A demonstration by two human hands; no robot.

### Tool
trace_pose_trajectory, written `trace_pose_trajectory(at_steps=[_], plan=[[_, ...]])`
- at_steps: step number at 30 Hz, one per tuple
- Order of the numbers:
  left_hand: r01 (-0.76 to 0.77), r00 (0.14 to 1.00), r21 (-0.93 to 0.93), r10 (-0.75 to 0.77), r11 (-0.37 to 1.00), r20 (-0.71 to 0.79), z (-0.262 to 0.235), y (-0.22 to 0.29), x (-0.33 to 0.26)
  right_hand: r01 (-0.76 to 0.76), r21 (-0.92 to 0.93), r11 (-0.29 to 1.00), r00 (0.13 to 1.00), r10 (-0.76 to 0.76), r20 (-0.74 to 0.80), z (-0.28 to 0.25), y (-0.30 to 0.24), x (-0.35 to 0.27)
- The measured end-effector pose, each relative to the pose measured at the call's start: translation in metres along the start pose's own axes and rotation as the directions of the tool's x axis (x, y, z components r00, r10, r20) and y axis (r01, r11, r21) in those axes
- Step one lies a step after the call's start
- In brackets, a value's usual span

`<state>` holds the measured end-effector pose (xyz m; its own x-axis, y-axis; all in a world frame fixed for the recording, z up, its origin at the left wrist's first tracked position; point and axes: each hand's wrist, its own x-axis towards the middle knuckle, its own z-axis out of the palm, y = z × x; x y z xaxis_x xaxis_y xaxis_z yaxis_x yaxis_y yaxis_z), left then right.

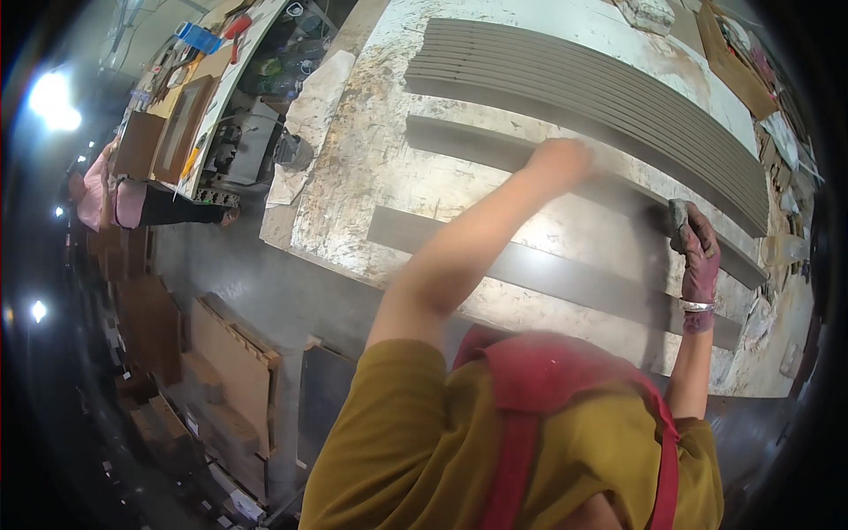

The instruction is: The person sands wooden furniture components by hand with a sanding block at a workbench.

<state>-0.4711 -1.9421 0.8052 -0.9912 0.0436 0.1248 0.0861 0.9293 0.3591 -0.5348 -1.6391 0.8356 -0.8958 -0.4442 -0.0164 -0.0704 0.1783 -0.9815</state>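
Observation:
A long grey strip [468, 143] lies across the worktable's middle, and my left hand [562, 164] is over it. Motion smears those fingers, so I cannot tell whether they hold anything. Farther right, my right hand [700, 252], coloured dull pink to the wrist and wearing a silver bangle, is closed around a dark grey pad-like wad [677, 224]. The wad is above the same strip near its right end; contact is unclear. Nearer me lies a second grey strip [565, 276], partly behind my left forearm. Several matching strips [583, 84] lie side by side beyond both.
The white, stained worktable [353, 190] holds a dark cup [293, 152] at its left edge. A cluttered bench [221, 97] stands at far left, with a person in pink [128, 201] beside it. Brown panels [234, 371] lean below left. Scraps and a wooden tray [738, 66] occupy the back right.

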Motion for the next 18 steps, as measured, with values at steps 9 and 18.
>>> trace_pose_trajectory(at_steps=[9,18], plan=[[-0.064,0.988,-0.097,0.049,0.993,-0.144,0.033,0.016,-0.014,0.062,0.002,0.998,0.981,-0.061,0.187,0.033,-0.020,0.028],[0.005,0.993,-0.215,-0.030,0.977,-0.116,0.082,0.025,-0.017,0.804,-0.142,0.578,0.487,-0.502,0.715,0.250,-0.095,0.091]])
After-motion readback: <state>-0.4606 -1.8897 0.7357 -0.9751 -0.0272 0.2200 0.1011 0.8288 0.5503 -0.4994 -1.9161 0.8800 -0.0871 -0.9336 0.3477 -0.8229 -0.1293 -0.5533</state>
